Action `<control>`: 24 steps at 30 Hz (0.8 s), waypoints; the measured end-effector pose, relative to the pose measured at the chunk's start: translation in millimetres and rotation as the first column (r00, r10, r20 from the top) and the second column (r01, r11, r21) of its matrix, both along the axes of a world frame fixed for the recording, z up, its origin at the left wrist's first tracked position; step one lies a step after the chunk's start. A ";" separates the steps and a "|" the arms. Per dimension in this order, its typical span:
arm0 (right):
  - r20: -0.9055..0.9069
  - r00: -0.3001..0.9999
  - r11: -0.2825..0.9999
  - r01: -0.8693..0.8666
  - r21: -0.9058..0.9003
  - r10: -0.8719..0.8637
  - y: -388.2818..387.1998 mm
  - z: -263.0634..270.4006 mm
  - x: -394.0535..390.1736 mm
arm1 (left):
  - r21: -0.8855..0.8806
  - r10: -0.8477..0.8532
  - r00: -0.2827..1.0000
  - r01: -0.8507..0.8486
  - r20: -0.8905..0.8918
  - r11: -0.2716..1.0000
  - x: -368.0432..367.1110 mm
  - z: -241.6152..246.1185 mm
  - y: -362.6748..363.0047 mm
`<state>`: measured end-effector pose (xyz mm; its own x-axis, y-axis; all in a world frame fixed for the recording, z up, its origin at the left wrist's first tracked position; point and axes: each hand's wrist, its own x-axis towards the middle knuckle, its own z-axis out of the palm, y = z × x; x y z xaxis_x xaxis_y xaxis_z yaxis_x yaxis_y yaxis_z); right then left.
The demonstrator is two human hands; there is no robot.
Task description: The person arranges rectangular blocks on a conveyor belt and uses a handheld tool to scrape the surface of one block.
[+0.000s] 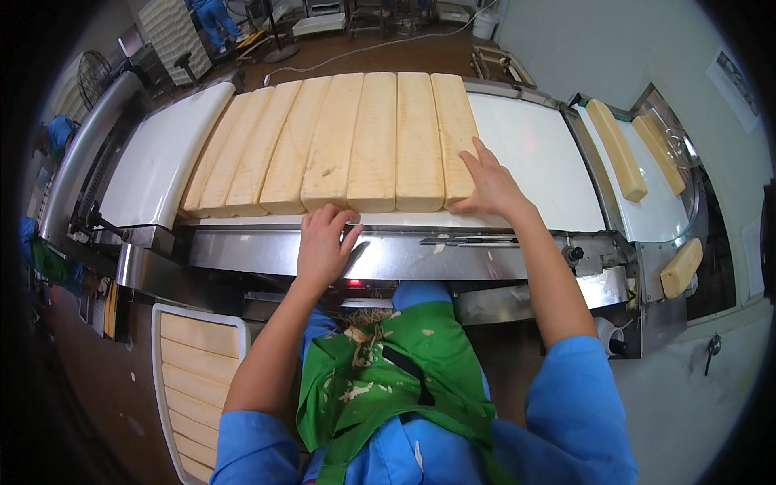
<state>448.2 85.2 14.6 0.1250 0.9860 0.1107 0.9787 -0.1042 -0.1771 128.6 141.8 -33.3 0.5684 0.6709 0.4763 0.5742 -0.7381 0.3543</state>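
Note:
Several long pale-yellow blocks (373, 139), their material not certain, lie side by side across a white conveyor belt (533, 151). My right hand (488, 182) spreads its fingers against the right side and near end of the rightmost block (454, 133). Near the front ends of the middle blocks is my left hand (326, 239), fingers bent, over the belt's front edge; whether its fingertips touch a block I cannot tell. A thin knife-like tool (473, 241) lies on the metal rail (400, 257) between my hands, with pale scraps about it.
Further blocks (618, 151) lie on a white surface at the right, and a short piece (681, 268) sits on a metal ledge. A white-rimmed tray (156, 364) of blocks stands low at the left. A metal roller frame (91, 145) and people in blue are farther left.

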 end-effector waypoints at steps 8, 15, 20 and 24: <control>0.083 0.997 0.998 0.003 -0.066 0.002 1.2 10.7 -11.1 | 0.006 0.011 1.000 -0.011 0.007 1.000 1.6 0.8 0.3; -0.312 0.949 0.979 0.097 0.180 -0.037 -16.3 -12.6 -42.6 | 0.012 0.007 1.000 -0.008 0.030 1.000 1.6 -1.8 4.1; -0.267 0.952 0.972 0.190 0.137 -0.149 -5.6 -12.0 -51.7 | 0.014 0.019 0.998 -0.020 0.056 1.000 1.4 -1.3 3.4; -0.353 0.931 0.978 0.155 0.142 -0.096 -5.4 -11.7 -36.7 | 0.014 0.022 0.997 -0.023 0.077 1.000 -0.9 -3.5 3.6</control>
